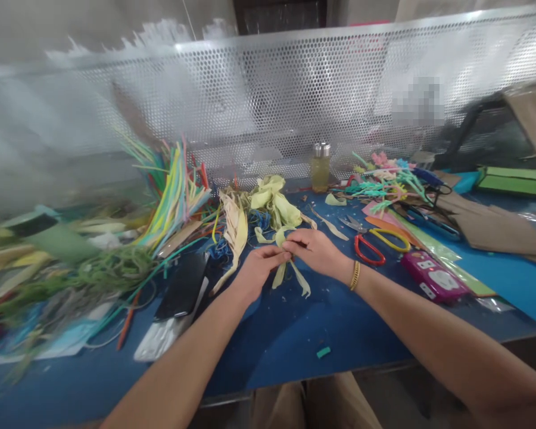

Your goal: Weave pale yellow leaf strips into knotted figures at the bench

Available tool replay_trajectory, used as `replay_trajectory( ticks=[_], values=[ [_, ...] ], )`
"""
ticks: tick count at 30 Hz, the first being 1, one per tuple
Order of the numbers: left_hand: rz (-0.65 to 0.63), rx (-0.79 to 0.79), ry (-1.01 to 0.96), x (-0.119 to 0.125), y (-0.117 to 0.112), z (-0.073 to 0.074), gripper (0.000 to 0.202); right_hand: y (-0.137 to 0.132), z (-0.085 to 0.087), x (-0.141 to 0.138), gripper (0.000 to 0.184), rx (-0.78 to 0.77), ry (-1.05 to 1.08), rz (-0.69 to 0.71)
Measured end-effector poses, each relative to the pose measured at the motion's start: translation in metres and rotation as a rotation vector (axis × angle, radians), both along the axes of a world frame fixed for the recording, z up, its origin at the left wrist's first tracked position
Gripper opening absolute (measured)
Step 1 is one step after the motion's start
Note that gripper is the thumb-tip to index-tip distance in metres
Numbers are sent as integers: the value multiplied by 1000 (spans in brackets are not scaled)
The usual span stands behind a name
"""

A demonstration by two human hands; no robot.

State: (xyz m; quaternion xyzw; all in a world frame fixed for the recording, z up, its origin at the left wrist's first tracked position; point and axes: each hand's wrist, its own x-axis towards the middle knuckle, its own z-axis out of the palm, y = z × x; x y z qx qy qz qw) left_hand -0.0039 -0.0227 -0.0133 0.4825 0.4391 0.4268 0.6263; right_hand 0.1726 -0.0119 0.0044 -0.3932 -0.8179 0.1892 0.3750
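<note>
Over the middle of the blue table (277,351), my left hand (261,268) and my right hand (315,250) meet, their fingertips pinched on pale green strips of husk (300,279). Loose ends of the strips hang below the fingers and curl out above them. The exact spot where the strips cross is hidden by my fingertips. Just beyond my hands lies a bunch of pale green husks (274,202). A dried, cream-coloured husk (233,229) rests to its left.
Scissors with red and yellow handles (370,249) and a purple box (433,277) lie at the right. A black phone (183,286) and bundled coloured stems (172,190) are at the left. Behind stand a glass jar (320,170) and a perforated metal panel (286,89).
</note>
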Motion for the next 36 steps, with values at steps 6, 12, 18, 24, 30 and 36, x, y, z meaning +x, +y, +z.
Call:
replay_trajectory(
  ticks=[6, 12, 18, 24, 30, 36],
  values=[
    [82, -28, -19, -2, 2, 2, 30, 4, 6, 12, 33, -43, -266, 147],
    [80, -96, 1, 3, 1, 1, 32, 7, 4, 15, 21, 106, -275, 191],
    [83, -66, 71, 7, 2, -4, 27, 11, 1, 17, 17, 149, -290, 222],
    [1, -103, 20, -1, 4, -2, 31, 13, 1, 17, 18, 180, -319, 188],
    [13, -80, 25, -2, 5, 1, 35, 9, 3, 12, 18, 208, -292, 182],
    [57, -123, 37, 3, 1, 3, 29, 8, 5, 15, 18, 199, -282, 193]
  ],
)
